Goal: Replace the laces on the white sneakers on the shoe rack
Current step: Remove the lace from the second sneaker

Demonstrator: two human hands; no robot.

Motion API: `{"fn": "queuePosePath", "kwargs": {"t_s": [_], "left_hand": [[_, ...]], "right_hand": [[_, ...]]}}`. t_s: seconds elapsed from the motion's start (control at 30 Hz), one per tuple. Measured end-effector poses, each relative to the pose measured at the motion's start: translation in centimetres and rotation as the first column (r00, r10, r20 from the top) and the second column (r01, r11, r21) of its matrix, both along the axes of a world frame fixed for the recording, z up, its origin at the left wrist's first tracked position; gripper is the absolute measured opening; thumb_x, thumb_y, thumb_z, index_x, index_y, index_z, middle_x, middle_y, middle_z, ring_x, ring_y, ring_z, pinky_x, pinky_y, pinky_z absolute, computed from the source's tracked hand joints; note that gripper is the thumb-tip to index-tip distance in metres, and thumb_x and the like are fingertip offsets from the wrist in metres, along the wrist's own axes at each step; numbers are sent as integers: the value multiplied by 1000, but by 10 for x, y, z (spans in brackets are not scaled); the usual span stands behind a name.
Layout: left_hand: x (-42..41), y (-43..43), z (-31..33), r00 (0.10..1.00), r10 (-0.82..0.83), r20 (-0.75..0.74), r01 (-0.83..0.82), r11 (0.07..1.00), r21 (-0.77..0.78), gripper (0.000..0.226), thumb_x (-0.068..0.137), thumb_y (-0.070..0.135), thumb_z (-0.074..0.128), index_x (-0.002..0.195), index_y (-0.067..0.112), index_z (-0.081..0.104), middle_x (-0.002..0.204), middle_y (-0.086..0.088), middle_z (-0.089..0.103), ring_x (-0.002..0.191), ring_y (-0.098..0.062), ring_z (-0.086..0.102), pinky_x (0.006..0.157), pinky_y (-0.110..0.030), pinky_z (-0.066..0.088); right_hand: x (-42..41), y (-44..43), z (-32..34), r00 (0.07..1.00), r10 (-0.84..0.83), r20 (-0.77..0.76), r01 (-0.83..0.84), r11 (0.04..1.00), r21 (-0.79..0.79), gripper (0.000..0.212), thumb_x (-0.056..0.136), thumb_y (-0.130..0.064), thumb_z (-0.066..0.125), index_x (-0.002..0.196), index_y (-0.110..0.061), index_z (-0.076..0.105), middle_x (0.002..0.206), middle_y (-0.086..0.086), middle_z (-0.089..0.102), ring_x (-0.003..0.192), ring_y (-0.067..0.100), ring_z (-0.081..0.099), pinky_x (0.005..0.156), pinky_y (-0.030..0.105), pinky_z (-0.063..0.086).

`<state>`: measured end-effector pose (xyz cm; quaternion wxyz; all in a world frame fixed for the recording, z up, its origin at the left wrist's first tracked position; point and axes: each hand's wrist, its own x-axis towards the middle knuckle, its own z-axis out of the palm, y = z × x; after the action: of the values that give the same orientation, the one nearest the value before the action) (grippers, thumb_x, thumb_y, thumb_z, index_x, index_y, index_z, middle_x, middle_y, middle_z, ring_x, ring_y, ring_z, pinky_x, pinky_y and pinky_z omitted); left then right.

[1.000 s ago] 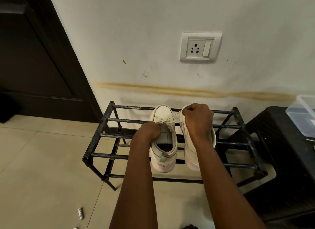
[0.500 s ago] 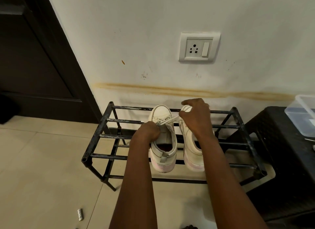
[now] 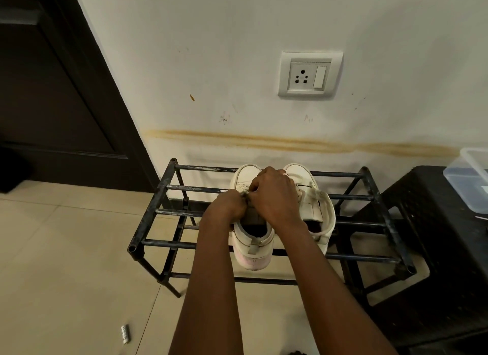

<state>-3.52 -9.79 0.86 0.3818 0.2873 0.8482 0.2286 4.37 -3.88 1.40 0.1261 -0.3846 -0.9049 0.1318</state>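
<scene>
Two white sneakers stand toe-to-wall on the top bars of a black metal shoe rack (image 3: pixel 163 242). The left sneaker (image 3: pixel 253 251) has a pinkish heel sole; the right sneaker (image 3: pixel 317 204) stands beside it. My left hand (image 3: pixel 227 206) grips the left sneaker at its tongue and eyelets. My right hand (image 3: pixel 274 196) is curled over the same spot and pinches the white lace (image 3: pixel 244 192), of which only a short bit shows between my hands. The rest of the lace is hidden under my fingers.
A black plastic stool (image 3: pixel 435 249) stands right of the rack with a clear plastic box (image 3: pixel 470 180) on it. A dark door (image 3: pixel 52 90) is at the left. A wall socket (image 3: pixel 310 74) is above the rack. A small white object (image 3: pixel 125 334) lies on the tiled floor.
My right hand has come down and left from above the right sneaker to the left sneaker's eyelets, so the stretched lace is no longer taut between the hands. My left hand has stayed put.
</scene>
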Motion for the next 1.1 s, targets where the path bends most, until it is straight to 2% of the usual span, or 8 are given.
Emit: {"fn": "queuePosePath", "kwargs": {"t_s": [0.2, 0.33, 0.5, 0.6, 0.77, 0.9, 1.03, 1.1], "left_hand": [[0, 2, 0, 1000, 12, 27, -12, 1000, 7, 36, 101, 21, 35, 127, -2, 48, 124, -21, 56, 113, -32, 56, 98, -44, 47], [-2, 2, -2, 999, 13, 38, -13, 1000, 10, 36, 100, 20, 36, 125, -2, 50, 122, -21, 57, 111, -32, 57, 98, -44, 47], [-2, 0, -2, 999, 15, 39, -15, 1000, 19, 35, 100, 18, 36, 125, -2, 50, 121, -21, 57, 110, -32, 58, 96, -44, 49], [-4, -1, -2, 999, 31, 45, -32, 999, 21, 35, 100, 18, 35, 125, -2, 48, 122, -21, 56, 109, -33, 57, 96, -43, 49], [-5, -1, -3, 996, 58, 74, -60, 998, 19, 34, 99, 16, 36, 122, -3, 50, 119, -23, 57, 104, -33, 59, 92, -44, 51], [-4, -1, -3, 993, 79, 94, -80, 997, 10, 35, 99, 16, 36, 125, -2, 48, 119, -23, 57, 104, -34, 60, 87, -42, 54], [-5, -2, -2, 989, 93, 118, -95, 995, 8, 35, 100, 19, 36, 127, -1, 47, 120, -22, 57, 104, -34, 60, 86, -41, 54], [-7, -2, -4, 985, 96, 141, -98, 995, 5, 36, 100, 21, 37, 127, 0, 48, 119, -21, 58, 104, -34, 61, 88, -43, 54]], "right_hand": [[2, 4, -3, 946, -255, -198, 223, 959, -173, 20, 80, -13, 58, 86, -18, 76, 96, 2, 69, 92, 25, 62, 73, 34, 52], [3, 10, -3, 873, -389, -295, 296, 902, -314, 16, 79, -10, 59, 82, -16, 74, 93, 1, 69, 85, 22, 62, 65, 25, 44], [8, 14, -2, 790, -475, -388, 342, 867, -363, 20, 79, -4, 56, 76, -11, 74, 78, 5, 69, 71, 22, 63, 59, 24, 46], [15, 19, 2, 749, -517, -414, 397, 851, -344, 24, 79, 1, 52, 61, -9, 64, 63, 6, 57, 51, 16, 50, 49, 19, 35], [26, 43, 3, 729, -570, -378, 465, 819, -337, 18, 79, 2, 50, 80, 4, 69, 82, 18, 67, 75, 33, 65, 62, 33, 54], [26, 38, 6, 843, -498, -203, 424, 848, -319, 6, 83, -4, 55, 82, 1, 60, 93, 17, 61, 84, 32, 62, 60, 26, 41], [11, 18, 10, 970, -219, -106, 202, 968, -145, 29, 86, -13, 59, 112, -5, 63, 121, 14, 52, 110, 29, 52, 85, 32, 41], [0, 12, 7, 993, -92, -75, 77, 981, -179, 35, 84, -15, 63, 119, -11, 64, 127, 10, 51, 118, 28, 48, 97, 33, 40]]}}
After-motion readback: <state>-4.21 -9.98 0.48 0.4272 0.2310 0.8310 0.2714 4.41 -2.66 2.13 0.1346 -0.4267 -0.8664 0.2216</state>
